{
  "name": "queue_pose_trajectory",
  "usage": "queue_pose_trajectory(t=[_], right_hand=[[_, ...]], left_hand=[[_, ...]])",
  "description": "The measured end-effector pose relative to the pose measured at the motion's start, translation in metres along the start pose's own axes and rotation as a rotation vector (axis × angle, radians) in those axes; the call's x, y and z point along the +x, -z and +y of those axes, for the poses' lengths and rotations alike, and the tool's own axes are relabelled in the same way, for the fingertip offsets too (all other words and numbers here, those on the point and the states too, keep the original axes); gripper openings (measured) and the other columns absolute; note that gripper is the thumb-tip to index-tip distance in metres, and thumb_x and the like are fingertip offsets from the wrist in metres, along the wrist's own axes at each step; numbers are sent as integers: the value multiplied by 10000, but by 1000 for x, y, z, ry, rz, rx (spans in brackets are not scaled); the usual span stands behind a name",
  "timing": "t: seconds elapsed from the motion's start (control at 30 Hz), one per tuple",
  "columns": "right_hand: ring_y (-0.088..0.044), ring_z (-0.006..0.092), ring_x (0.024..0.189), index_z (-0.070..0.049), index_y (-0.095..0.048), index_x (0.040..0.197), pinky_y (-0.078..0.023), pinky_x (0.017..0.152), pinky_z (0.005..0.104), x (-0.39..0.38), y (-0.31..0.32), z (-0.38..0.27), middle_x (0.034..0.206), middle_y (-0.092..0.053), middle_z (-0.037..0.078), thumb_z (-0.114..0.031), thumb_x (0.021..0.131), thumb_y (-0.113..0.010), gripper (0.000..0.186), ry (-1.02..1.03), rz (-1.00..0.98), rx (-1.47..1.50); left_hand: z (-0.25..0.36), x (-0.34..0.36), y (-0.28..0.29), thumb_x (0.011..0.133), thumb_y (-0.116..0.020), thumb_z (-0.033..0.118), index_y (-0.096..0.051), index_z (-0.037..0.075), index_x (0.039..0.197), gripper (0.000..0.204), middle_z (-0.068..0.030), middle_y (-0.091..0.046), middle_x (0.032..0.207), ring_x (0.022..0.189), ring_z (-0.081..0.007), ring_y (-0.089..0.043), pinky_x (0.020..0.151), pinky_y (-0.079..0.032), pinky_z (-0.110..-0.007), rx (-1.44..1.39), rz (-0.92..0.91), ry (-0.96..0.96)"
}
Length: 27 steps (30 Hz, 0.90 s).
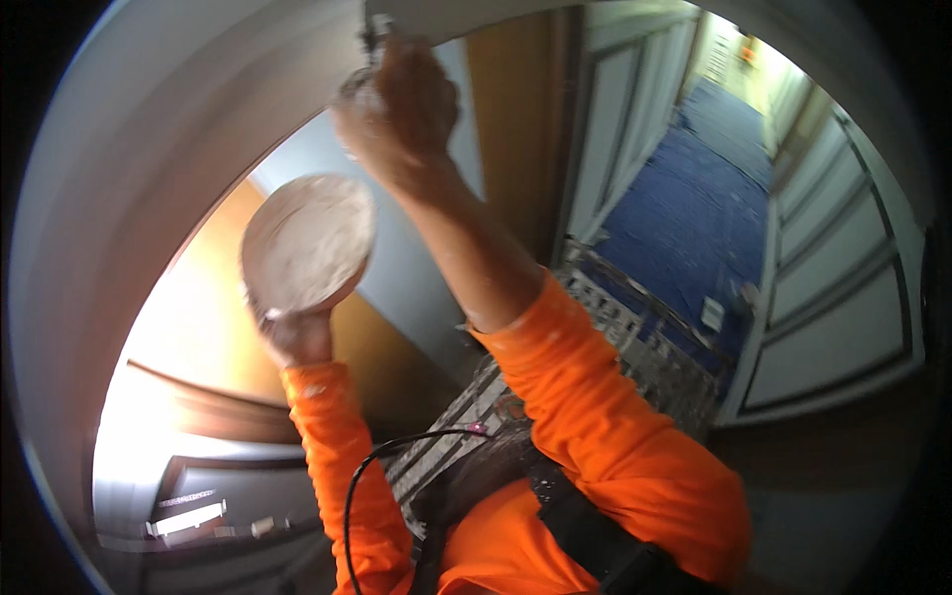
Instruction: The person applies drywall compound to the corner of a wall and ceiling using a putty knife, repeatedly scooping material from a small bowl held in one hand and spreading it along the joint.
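Observation:
My left hand [296, 335] holds up a round plate [309, 243] covered with pale filler paste, gripped from below. My right hand [402, 104] is raised higher, fingers closed around a small metal tool [375, 35] whose tip presses against the white curved wall surface [198, 119] near the top of the view. Both arms wear orange sleeves. The tool's blade is mostly hidden by my hand.
A metal platform or ladder [635, 337], spattered with paste, stands below me. White panelled doors [843, 297] line a corridor with blue floor covering [694, 218]. A black cable [397, 446] hangs across my body. Wooden trim [218, 407] runs at lower left.

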State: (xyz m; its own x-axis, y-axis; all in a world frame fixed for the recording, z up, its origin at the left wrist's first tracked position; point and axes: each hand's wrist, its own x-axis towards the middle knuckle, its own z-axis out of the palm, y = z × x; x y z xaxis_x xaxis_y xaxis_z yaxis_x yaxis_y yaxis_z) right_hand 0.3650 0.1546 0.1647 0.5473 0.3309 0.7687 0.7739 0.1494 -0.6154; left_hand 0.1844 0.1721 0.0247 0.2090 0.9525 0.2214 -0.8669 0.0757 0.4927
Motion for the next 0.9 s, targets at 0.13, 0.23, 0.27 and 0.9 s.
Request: queue_pose_trajectory(t=[0.13, 0.23, 0.27, 0.9], right_hand=[[-608, 334, 769, 7, -522, 979, -531, 615, 403, -40, -12, -35, 887, -555, 195, -95, 674, -638, 342, 212, 49, 54], [-613, 314, 768, 6, -526, 980, -539, 586, 373, -72, -11, -73, 920, -547, 192, -101, 672, -654, 350, 215, -65, 35], [-610, 303, 763, 5, -533, 990, -542, 601, 365, -83, -13, -84, 935, -540, 184, -94, 680, -650, 346, 239, -89, 83], [-555, 263, 1073, -122, -623, 1057, -444, 914, 398, -139, 48, 37, 1117, -602, 71, -209, 726, -695, 350, 1108, -679, 142]], left_hand=[[14, -3, 13, 903, -435, 451, -375, 131, 1341, 546, -108, -417, 1346, 1222, -313, -403, 981, -358, -543, -98, -56, 34], [32, -15, 8, 917, -432, 410, -368, 99, 1341, 530, -112, -413, 1353, 1229, -295, -404, 1001, -363, -484, -134, -50, -79], [38, -17, 13, 921, -431, 398, -366, 93, 1341, 524, -112, -411, 1356, 1232, -289, -402, 1009, -360, -466, -158, -55, -99], [81, -82, 31, 872, -527, 400, -309, 48, 1362, 641, -166, -378, 1371, 1249, -344, -374, 1022, -309, -553, -171, -32, -130]])
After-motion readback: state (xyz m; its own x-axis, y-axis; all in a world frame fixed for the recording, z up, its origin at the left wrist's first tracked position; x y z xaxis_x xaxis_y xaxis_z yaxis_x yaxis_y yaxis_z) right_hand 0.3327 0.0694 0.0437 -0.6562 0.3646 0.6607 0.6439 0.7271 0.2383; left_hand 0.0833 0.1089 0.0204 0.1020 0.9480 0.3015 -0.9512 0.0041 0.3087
